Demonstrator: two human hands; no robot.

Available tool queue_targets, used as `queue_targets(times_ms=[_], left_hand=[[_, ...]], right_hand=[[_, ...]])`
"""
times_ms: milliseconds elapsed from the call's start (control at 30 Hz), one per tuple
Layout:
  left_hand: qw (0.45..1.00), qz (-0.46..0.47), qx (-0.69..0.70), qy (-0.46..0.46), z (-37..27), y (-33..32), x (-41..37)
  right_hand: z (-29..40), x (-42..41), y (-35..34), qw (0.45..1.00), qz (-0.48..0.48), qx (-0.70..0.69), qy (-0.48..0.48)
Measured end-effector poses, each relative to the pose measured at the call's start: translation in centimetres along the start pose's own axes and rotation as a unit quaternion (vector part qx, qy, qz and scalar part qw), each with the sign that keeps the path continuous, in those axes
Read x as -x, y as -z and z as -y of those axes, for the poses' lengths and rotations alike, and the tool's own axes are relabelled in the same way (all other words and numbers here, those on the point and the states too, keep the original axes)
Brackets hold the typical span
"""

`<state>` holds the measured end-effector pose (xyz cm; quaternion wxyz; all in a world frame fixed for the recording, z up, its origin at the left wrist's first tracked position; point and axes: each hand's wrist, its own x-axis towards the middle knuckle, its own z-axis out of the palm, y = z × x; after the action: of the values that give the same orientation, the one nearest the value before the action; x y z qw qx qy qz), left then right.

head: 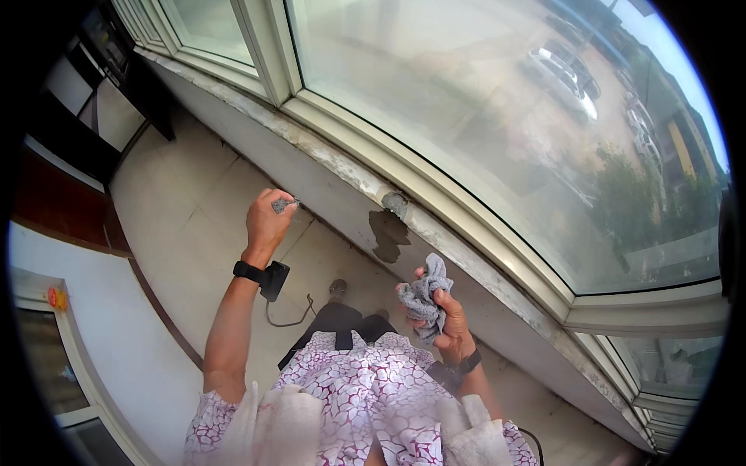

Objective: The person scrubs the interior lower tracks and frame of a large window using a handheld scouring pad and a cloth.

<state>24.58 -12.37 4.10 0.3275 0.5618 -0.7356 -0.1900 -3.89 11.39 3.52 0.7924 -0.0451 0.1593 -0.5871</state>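
Between the bent fingers of my left hand (270, 218) is a small grey wad (284, 205), perhaps steel wool or a scrap of cloth; the hand is raised over the tiled floor. My right hand (446, 317) grips a crumpled grey cloth (427, 297) close to the low wall. Along the top of that wall runs a worn window sill (349, 166) with flaking, patchy paint. A grey rough spot (395, 203) lies on the sill's edge, and a dark wet-looking patch (387, 236) spreads down the wall face just below it.
Large framed window panes (466, 116) rise beyond the sill, with parked cars outside. Dark furniture (70, 116) stands at the upper left. A white wall (105, 291) with another window is at the left. A cable (285, 324) hangs by my left wrist.
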Motion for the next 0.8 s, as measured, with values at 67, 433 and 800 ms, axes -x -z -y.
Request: queue_targets(times_ms=[67,433,800], left_hand=[[1.000,-0.002,0.013,0.005,0.0,-0.3,0.2],[0.996,0.050,0.072,0.006,1.0,-0.7,-2.5],[0.983,0.098,0.153,0.000,4.1,-0.3,-6.0]], right_hand=[[0.8,-1.1,-1.5,0.996,-0.065,0.047,0.025],[2.4,-13.2,-10.3,0.942,-0.154,0.283,0.092],[1.3,-27.5,-12.6,0.846,-0.199,0.454,0.194]])
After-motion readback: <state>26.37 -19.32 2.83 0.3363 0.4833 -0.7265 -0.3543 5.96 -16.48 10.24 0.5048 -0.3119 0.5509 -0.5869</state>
